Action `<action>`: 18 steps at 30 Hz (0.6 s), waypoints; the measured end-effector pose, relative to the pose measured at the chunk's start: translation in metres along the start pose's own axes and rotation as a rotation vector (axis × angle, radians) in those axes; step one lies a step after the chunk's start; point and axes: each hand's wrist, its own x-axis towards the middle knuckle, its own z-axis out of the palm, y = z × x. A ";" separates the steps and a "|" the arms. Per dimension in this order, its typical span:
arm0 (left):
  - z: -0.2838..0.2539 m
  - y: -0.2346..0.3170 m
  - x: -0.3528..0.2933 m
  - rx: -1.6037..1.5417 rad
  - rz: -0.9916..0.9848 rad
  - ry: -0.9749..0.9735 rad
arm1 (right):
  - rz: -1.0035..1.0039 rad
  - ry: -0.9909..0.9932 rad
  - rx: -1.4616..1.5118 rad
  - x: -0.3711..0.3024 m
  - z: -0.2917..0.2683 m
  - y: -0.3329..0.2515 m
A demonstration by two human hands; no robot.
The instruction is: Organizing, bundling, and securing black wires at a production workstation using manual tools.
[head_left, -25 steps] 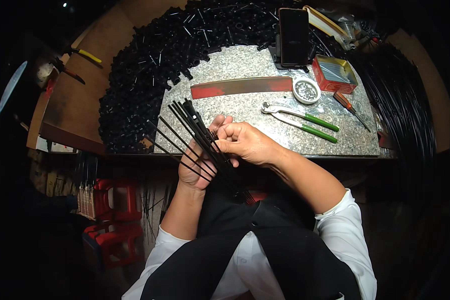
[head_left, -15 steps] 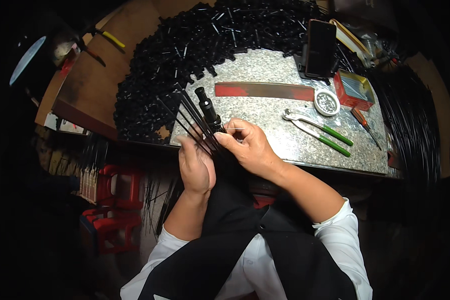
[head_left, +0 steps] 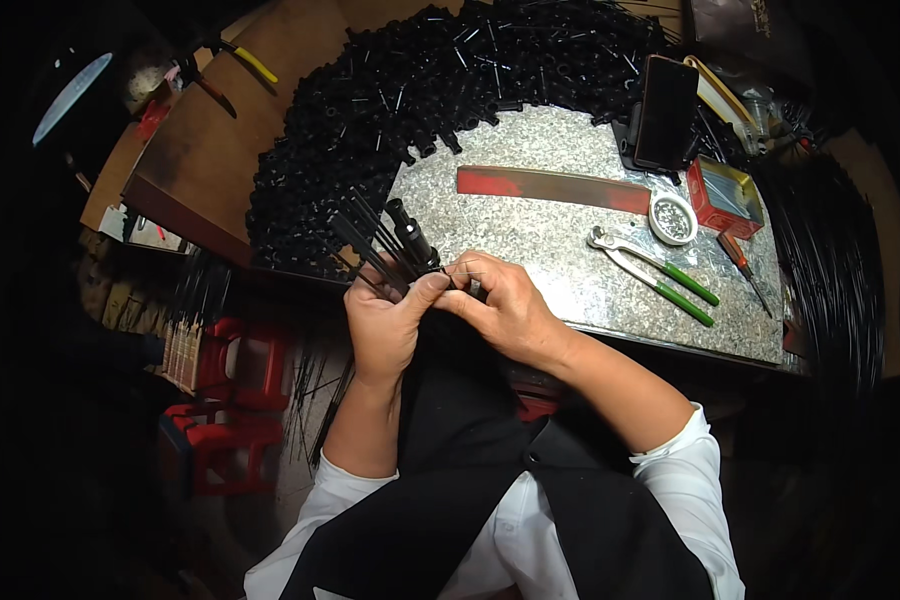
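Note:
My left hand (head_left: 382, 325) is closed round a bundle of thin black ribs (head_left: 363, 238) that fan up and to the left, its thumb pressed near their lower ends. A stepped black tube (head_left: 411, 233) stands tilted beside the ribs, between my two hands. My right hand (head_left: 507, 312) is closed at the tube's lower end, with a thin pale wire (head_left: 472, 263) pinched in its fingers. Both thumbs nearly meet below the tube. My fingers hide where ribs, wire and tube join.
Black tubular parts (head_left: 360, 130) heap along the table's back and left. On the speckled tabletop (head_left: 540, 250) lie a red-brown strip (head_left: 550, 190), green-handled pincers (head_left: 660, 275), a white bowl (head_left: 673, 219), a screwdriver (head_left: 738, 255), a red box (head_left: 725, 197) and a phone (head_left: 666, 115). Black rods (head_left: 830, 250) hang at right.
My left hand has gone from spread fingers beside the ribs to closing round them, its thumb now near my right hand. The whole view has shifted slightly.

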 end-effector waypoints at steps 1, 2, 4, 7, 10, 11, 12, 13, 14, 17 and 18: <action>0.000 -0.001 -0.001 0.001 -0.002 0.002 | -0.091 0.052 -0.029 0.000 0.000 -0.001; 0.000 -0.002 -0.001 0.031 0.021 0.003 | -0.103 0.065 -0.024 -0.001 0.001 -0.001; -0.001 -0.005 -0.002 0.060 0.043 0.001 | 0.164 0.006 0.057 -0.004 -0.001 -0.003; -0.005 -0.009 -0.001 -0.042 -0.016 0.009 | 0.189 -0.001 0.093 -0.003 -0.004 -0.002; -0.011 -0.012 -0.002 -0.029 -0.007 0.017 | 0.297 -0.101 0.146 -0.002 -0.007 -0.002; -0.013 -0.013 -0.002 -0.073 -0.015 0.007 | 0.298 -0.099 0.147 -0.001 -0.008 -0.002; -0.014 -0.013 -0.003 -0.135 -0.011 -0.021 | 0.355 -0.137 0.202 -0.001 -0.009 -0.002; -0.015 -0.013 -0.003 -0.117 -0.026 -0.003 | 0.412 -0.175 0.257 0.000 -0.010 -0.002; -0.016 -0.013 -0.002 -0.125 -0.042 -0.043 | 0.413 -0.175 0.258 0.000 -0.011 -0.003; -0.017 -0.010 -0.002 -0.132 -0.051 -0.093 | 0.423 -0.199 0.314 0.002 -0.013 -0.004; -0.017 -0.010 -0.003 -0.139 -0.055 -0.109 | 0.410 -0.206 0.335 0.003 -0.013 -0.004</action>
